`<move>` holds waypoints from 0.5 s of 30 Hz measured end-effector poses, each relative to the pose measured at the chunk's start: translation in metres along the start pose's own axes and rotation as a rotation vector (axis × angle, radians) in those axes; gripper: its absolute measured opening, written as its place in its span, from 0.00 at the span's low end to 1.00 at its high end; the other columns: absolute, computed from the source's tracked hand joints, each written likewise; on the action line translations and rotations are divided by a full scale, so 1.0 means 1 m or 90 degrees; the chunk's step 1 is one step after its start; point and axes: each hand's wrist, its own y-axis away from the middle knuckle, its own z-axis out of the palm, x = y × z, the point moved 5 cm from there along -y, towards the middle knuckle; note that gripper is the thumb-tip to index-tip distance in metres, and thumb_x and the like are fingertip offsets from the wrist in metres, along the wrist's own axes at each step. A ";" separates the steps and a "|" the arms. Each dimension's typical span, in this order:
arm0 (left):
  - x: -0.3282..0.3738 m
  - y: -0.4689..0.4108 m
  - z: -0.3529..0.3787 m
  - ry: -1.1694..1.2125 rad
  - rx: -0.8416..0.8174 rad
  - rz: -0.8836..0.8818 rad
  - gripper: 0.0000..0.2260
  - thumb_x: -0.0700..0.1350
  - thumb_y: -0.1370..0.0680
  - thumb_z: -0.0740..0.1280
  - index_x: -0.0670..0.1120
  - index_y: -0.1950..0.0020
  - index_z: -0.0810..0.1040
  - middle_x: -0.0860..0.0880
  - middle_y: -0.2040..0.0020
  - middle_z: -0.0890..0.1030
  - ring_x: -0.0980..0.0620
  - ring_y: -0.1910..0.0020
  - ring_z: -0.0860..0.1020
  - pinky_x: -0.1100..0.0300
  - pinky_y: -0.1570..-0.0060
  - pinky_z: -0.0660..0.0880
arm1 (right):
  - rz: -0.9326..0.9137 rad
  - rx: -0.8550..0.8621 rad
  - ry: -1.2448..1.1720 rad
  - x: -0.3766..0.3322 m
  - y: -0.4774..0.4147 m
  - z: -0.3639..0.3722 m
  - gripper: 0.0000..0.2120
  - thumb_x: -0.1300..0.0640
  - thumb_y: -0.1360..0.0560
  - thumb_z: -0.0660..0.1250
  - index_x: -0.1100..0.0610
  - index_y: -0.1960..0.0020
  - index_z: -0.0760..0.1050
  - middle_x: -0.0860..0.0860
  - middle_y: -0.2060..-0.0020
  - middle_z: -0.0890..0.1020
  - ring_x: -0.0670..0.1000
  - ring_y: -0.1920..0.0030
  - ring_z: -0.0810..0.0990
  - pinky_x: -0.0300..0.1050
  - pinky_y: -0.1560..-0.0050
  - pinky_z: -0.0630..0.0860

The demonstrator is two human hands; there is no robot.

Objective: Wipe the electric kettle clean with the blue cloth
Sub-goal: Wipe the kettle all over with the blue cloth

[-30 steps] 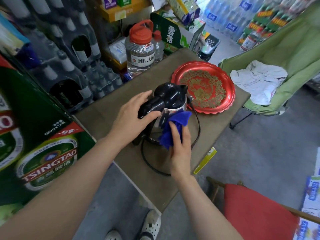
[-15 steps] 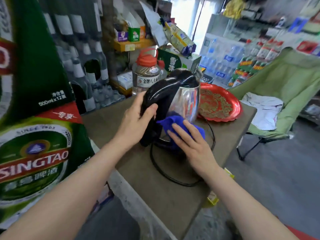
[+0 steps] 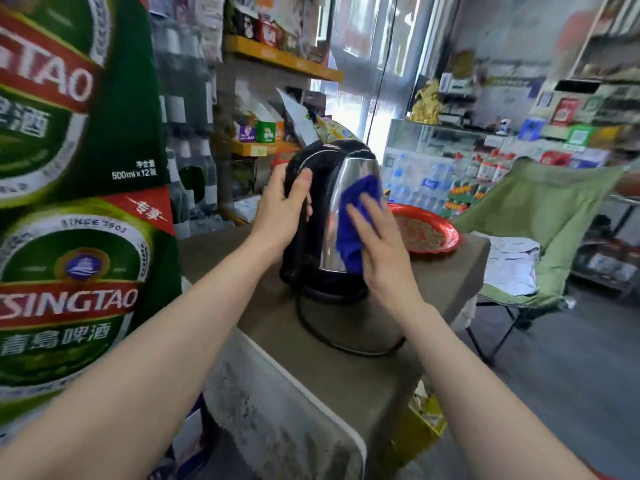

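Observation:
The electric kettle (image 3: 337, 188), steel with a black lid and handle, stands upright on its black base on a small brown table (image 3: 346, 372). My left hand (image 3: 282, 209) grips the black handle on the kettle's left side. My right hand (image 3: 379, 247) presses the blue cloth (image 3: 353, 216) flat against the steel wall on the right. The cloth covers much of that side. A black cord (image 3: 323, 336) loops from the base across the table.
A red tray (image 3: 427, 232) of dried bits sits behind the kettle on the right. Green beer cartons (image 3: 69, 237) are stacked close on the left. A green folding chair (image 3: 540, 230) with white cloth stands to the right. Shelves of goods fill the back.
The view has dropped from above the kettle to level with it. My right hand has slid the cloth from the kettle's base up onto its steel side. My left hand keeps the handle.

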 end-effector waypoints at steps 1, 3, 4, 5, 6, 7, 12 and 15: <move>0.001 0.000 -0.001 0.024 0.004 -0.016 0.06 0.56 0.21 0.61 0.56 0.52 0.74 0.55 0.68 0.76 0.55 0.68 0.76 0.55 0.62 0.74 | 0.098 0.039 -0.066 0.004 -0.009 -0.007 0.25 0.71 0.21 0.59 0.62 0.25 0.68 0.59 0.23 0.64 0.61 0.21 0.60 0.46 0.20 0.56; 0.003 0.002 -0.005 0.051 0.001 -0.021 0.06 0.54 0.20 0.61 0.53 0.49 0.74 0.55 0.68 0.76 0.56 0.68 0.75 0.57 0.62 0.74 | 0.288 0.116 -0.193 0.011 -0.018 -0.011 0.25 0.68 0.19 0.56 0.59 0.23 0.65 0.56 0.22 0.63 0.55 0.21 0.60 0.26 0.28 0.51; 0.002 0.005 -0.005 0.047 -0.009 -0.015 0.06 0.53 0.20 0.61 0.54 0.48 0.74 0.55 0.67 0.76 0.55 0.67 0.75 0.57 0.61 0.75 | 0.365 0.150 -0.223 0.012 -0.018 -0.009 0.25 0.66 0.19 0.56 0.59 0.22 0.64 0.56 0.22 0.63 0.54 0.22 0.61 0.25 0.31 0.51; 0.000 0.008 -0.006 0.037 -0.022 -0.007 0.06 0.53 0.20 0.60 0.55 0.48 0.74 0.54 0.66 0.76 0.54 0.66 0.75 0.56 0.59 0.75 | 0.412 0.169 -0.224 0.007 -0.013 -0.005 0.25 0.65 0.19 0.56 0.59 0.22 0.64 0.57 0.22 0.63 0.55 0.22 0.61 0.29 0.29 0.51; -0.002 0.011 -0.006 0.025 -0.035 0.004 0.06 0.54 0.20 0.60 0.56 0.48 0.74 0.54 0.66 0.76 0.53 0.65 0.75 0.55 0.58 0.75 | 0.414 0.182 -0.199 -0.002 -0.007 -0.002 0.25 0.64 0.19 0.57 0.60 0.22 0.63 0.58 0.22 0.63 0.56 0.22 0.61 0.37 0.25 0.53; -0.003 0.013 -0.007 0.017 -0.046 0.014 0.06 0.54 0.20 0.60 0.56 0.47 0.74 0.53 0.65 0.76 0.53 0.65 0.75 0.55 0.58 0.75 | 0.374 0.185 -0.162 -0.014 0.000 0.001 0.25 0.64 0.19 0.58 0.60 0.22 0.62 0.59 0.22 0.62 0.57 0.22 0.60 0.44 0.23 0.53; -0.007 0.009 -0.007 -0.005 -0.082 0.029 0.07 0.55 0.19 0.58 0.57 0.44 0.73 0.55 0.66 0.75 0.55 0.65 0.75 0.59 0.59 0.75 | 0.298 0.158 -0.144 -0.002 0.002 -0.001 0.26 0.65 0.19 0.57 0.59 0.22 0.61 0.57 0.22 0.62 0.55 0.22 0.60 0.39 0.24 0.54; -0.009 0.005 -0.005 -0.007 -0.083 0.029 0.08 0.56 0.19 0.57 0.56 0.43 0.72 0.55 0.65 0.75 0.55 0.65 0.75 0.59 0.59 0.75 | 0.397 0.127 -0.253 0.028 -0.009 -0.010 0.23 0.65 0.18 0.56 0.58 0.23 0.65 0.55 0.25 0.68 0.53 0.24 0.65 0.41 0.24 0.58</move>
